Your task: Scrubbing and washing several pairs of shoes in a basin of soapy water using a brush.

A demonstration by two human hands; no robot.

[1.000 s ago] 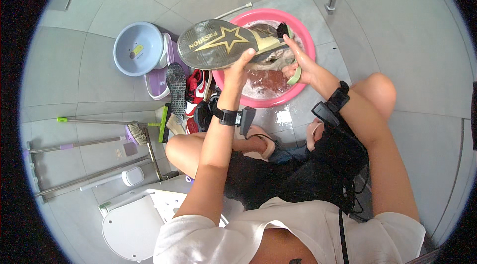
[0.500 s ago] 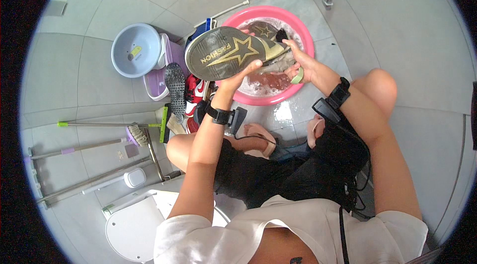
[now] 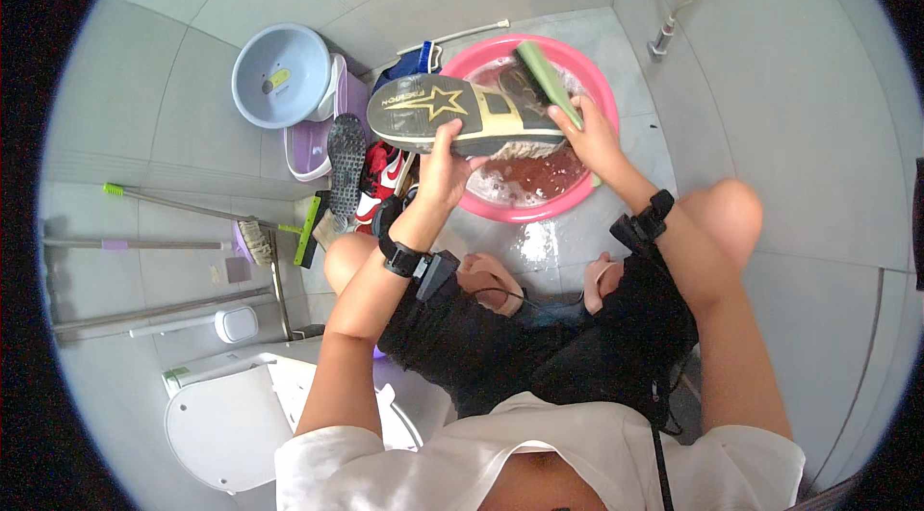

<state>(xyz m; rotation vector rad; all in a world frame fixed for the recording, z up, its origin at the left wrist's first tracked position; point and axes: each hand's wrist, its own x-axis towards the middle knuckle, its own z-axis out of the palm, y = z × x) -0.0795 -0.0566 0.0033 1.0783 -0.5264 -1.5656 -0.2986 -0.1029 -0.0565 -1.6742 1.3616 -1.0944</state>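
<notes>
My left hand grips a shoe by its near side, fingers wrapped round it. The shoe is tipped so that its dark sole with a gold star faces up, the toe pointing left. In my right hand is a scrub brush with a green back and dark bristles, held at its near end by the shoe's heel. Both are above a pink basin of brownish, sudsy water. Something dark sits behind the brush in the basin, mostly hidden.
Left of the basin stand red-and-white sneakers and a black shoe sole. A light blue basin rests beside a purple bin. Farther left are a green squeegee, a mop and a toilet. Walls enclose the space.
The shoe has tilted, showing more of its heel and side. My right hand has left the shoe's heel end and raised the green brush, which was low in the palm before.
</notes>
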